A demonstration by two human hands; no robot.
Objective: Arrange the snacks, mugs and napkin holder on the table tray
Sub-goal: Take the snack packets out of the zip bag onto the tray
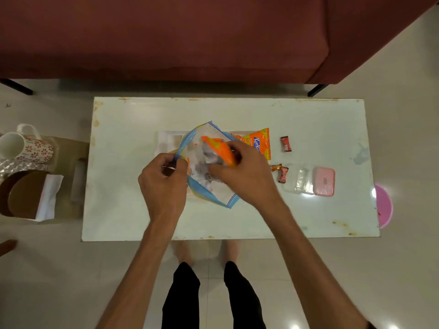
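Orange snack packet [260, 143], red-flowered white mug [28, 148], pink lid [324, 181]

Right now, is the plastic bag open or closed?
Open: the left hand holds the plastic bag mouth apart while the right hand reaches inside.

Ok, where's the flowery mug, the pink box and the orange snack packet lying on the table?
flowery mug [35, 149]: head view, on its patterned side.
pink box [324, 181]: head view, middle of its lid.
orange snack packet [260, 142]: head view, on its printed front, beside the right hand [240, 172].

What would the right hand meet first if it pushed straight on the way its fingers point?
Probably the left hand: the right hand, gripping an orange packet, points left across the plastic bag.
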